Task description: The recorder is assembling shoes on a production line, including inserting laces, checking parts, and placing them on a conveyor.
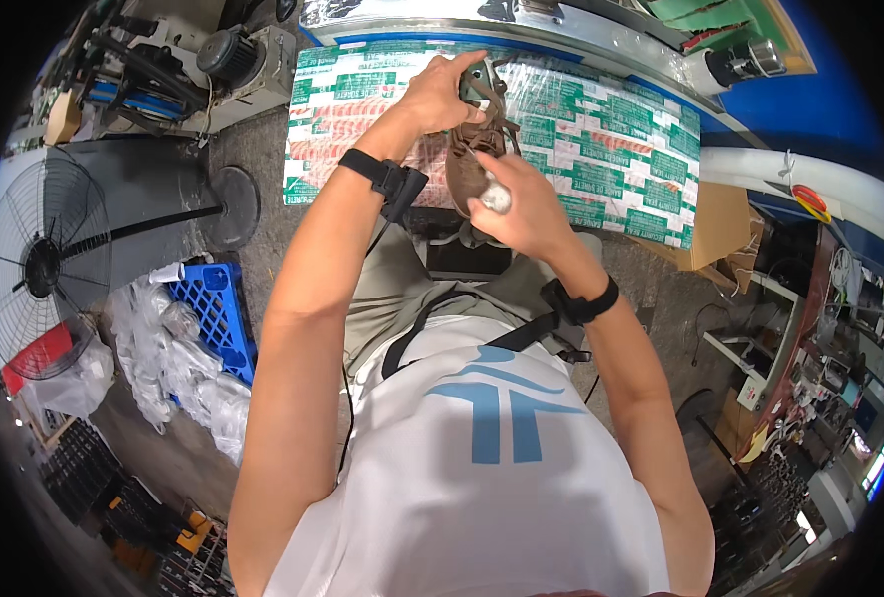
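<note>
Brown shoe (465, 171) held on a green-and-white covered table (601, 149)
Far end's clamped by the left hand (434, 98), fingers wrapped round; white wad (497, 198) is pinched in the right hand (525, 206)'s fingers, near the toe.

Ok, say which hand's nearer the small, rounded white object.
Right hand: the white object sits in its grip; the left hand is apart from it, at the far end of the brown lace-up shoe.
</note>
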Demonstrator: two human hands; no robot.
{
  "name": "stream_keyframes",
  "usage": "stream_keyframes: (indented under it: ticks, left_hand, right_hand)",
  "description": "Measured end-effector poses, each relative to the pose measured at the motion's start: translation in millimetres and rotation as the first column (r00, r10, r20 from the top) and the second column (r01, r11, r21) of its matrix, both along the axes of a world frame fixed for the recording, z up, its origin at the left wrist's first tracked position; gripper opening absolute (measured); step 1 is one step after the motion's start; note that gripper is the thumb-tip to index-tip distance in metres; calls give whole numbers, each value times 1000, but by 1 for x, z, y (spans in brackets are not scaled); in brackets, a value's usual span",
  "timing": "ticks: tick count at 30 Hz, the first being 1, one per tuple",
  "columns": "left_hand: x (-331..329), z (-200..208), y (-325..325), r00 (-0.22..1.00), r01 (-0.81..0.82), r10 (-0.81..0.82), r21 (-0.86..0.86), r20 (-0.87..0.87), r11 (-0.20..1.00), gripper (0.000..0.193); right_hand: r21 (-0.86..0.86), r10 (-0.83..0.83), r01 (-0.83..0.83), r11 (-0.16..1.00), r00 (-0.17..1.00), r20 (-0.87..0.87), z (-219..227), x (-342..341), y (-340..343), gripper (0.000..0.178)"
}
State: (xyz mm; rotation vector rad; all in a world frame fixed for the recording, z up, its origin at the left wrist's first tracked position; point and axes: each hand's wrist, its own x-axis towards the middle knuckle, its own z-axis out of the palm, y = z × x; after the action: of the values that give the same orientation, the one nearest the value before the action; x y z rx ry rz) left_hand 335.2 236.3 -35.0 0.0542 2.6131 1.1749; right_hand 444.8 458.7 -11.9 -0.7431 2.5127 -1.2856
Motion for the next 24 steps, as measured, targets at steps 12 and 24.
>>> stream_keyframes:
  ticks: [12,24]
  left_hand:
    - [4,-11,-5,999,6,-5,20,-36,1000,104]
    - [10,-18,-11,998,11,-5,97,-60,995,100]
  right_hand:
    - [-76,0,-1,997,1000,-15,-8,25,-53,57]
    - [-124,92,-90,988,996,10,-4,38,-23,67]
